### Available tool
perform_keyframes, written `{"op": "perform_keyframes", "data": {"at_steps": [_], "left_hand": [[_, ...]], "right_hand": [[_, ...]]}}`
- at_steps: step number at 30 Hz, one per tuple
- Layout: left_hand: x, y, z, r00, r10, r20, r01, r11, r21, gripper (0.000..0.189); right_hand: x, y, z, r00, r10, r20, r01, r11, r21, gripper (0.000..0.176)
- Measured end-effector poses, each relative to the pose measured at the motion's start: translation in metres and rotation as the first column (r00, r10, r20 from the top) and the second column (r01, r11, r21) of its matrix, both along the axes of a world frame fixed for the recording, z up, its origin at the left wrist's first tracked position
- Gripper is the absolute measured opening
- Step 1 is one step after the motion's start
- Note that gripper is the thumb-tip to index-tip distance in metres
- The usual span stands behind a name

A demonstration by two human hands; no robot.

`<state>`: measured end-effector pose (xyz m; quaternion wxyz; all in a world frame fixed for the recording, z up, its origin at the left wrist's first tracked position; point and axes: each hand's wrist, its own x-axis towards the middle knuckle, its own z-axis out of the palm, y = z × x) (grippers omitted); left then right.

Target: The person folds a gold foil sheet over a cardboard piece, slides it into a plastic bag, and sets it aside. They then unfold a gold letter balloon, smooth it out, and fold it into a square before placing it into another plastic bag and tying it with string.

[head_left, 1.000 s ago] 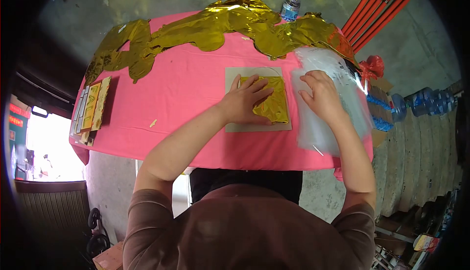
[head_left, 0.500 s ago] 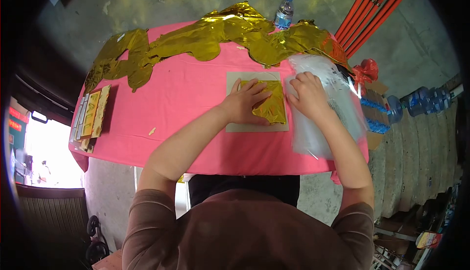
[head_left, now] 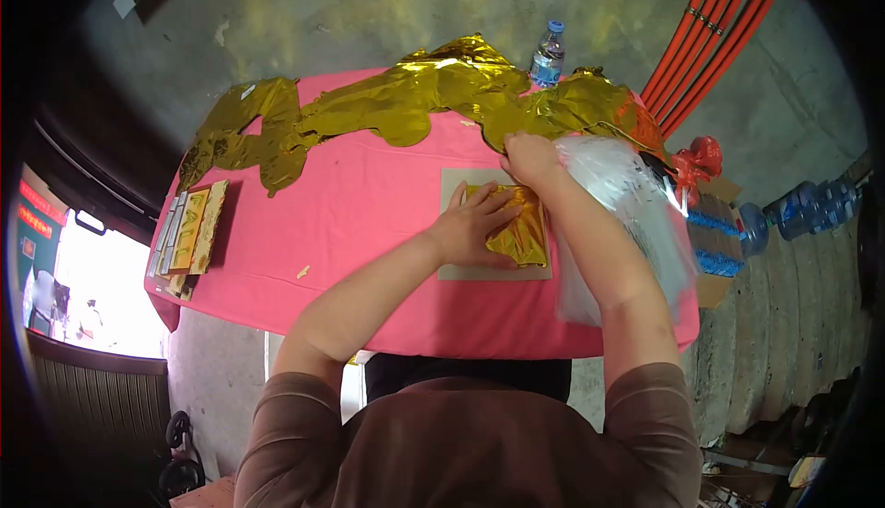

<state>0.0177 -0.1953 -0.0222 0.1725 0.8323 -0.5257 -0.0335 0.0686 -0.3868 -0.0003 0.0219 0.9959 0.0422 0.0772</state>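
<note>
The left hand [head_left: 475, 227] lies flat on a folded foil square [head_left: 525, 233], fingers [head_left: 495, 202] released and spread, palm pressing the gold foil down. The square sits on a grey board [head_left: 493, 271] that rests on the pink desk [head_left: 369, 199], near the desk's right half and close to the person's edge. The hand covers the square's left part, and the right part shows crinkled and shiny beside it.

The right hand [head_left: 530, 156] is at the board's far edge, just above the square, where the board meets the long crumpled foil sheet [head_left: 396, 102] that runs along the back of the desk. Its fingers are curled downward, but I cannot tell whether they grip anything or only rest there. The right forearm crosses over a stack of clear bags [head_left: 641, 199] lying just beside the board on the right, reaching to the desk's edge.

A water bottle [head_left: 548, 54] stands upright behind the foil sheet at the far edge. At the desk's left edge, well apart from the hands, lies a row of gold cards [head_left: 191, 230]. Off the desk to the right are a red bag [head_left: 698, 156], orange pipes [head_left: 714, 24] and blue jugs [head_left: 800, 206].
</note>
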Motion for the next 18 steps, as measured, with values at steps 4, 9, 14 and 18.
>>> {"op": "perform_keyframes", "data": {"at_steps": [4, 9, 14, 18], "left_hand": [[0.001, 0.0, -0.003, 1.0, -0.001, 0.002, 0.001, 1.0, -0.015, 0.095], [0.0, -0.001, -0.002, 1.0, 0.006, 0.02, -0.006, 1.0, 0.011, 0.094], [0.001, -0.001, -0.007, 0.999, 0.01, 0.042, -0.011, 1.0, 0.028, 0.095], [0.002, -0.001, -0.012, 0.997, 0.01, 0.078, -0.013, 0.999, 0.034, 0.098]], "right_hand": [[0.008, 0.002, -0.003, 0.999, 0.002, -0.044, -0.008, 0.99, -0.142, 0.017], [0.012, -0.007, -0.001, 0.996, 0.065, -0.062, -0.078, 0.97, -0.232, 0.017], [-0.004, -0.014, 0.013, 0.987, 0.149, -0.056, -0.158, 0.954, -0.255, 0.015], [-0.033, -0.014, 0.013, 0.965, 0.255, -0.055, -0.261, 0.935, -0.239, 0.013]]}}
